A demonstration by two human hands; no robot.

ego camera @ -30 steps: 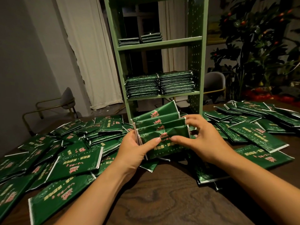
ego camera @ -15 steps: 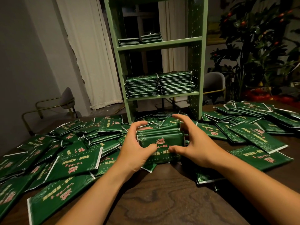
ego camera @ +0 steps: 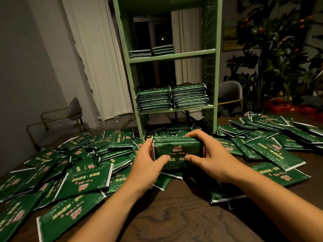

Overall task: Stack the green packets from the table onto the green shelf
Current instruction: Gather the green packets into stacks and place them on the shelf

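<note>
A squared-up bundle of green packets point(ego camera: 177, 149) is held just above the table in front of the green shelf point(ego camera: 172, 56). My left hand point(ego camera: 148, 165) grips its left end, thumb on the front face. My right hand point(ego camera: 208, 158) grips its right end, fingers over the top edge. The shelf's lower board carries two tall stacks of packets point(ego camera: 171, 97). Its upper board carries two short stacks point(ego camera: 152, 51). Loose green packets point(ego camera: 83, 173) cover the dark wooden table point(ego camera: 174, 217) on both sides.
More loose packets point(ego camera: 272, 140) lie at the right. A grey chair point(ego camera: 70, 114) stands at the left behind the table, another chair point(ego camera: 229, 95) behind the shelf. A leafy plant point(ego camera: 279, 55) fills the right background. White curtains point(ego camera: 97, 58) hang at the back.
The fanned packets have been pushed together into one tight bundle between both hands. The bundle dropped lower toward the table and now sits squared.
</note>
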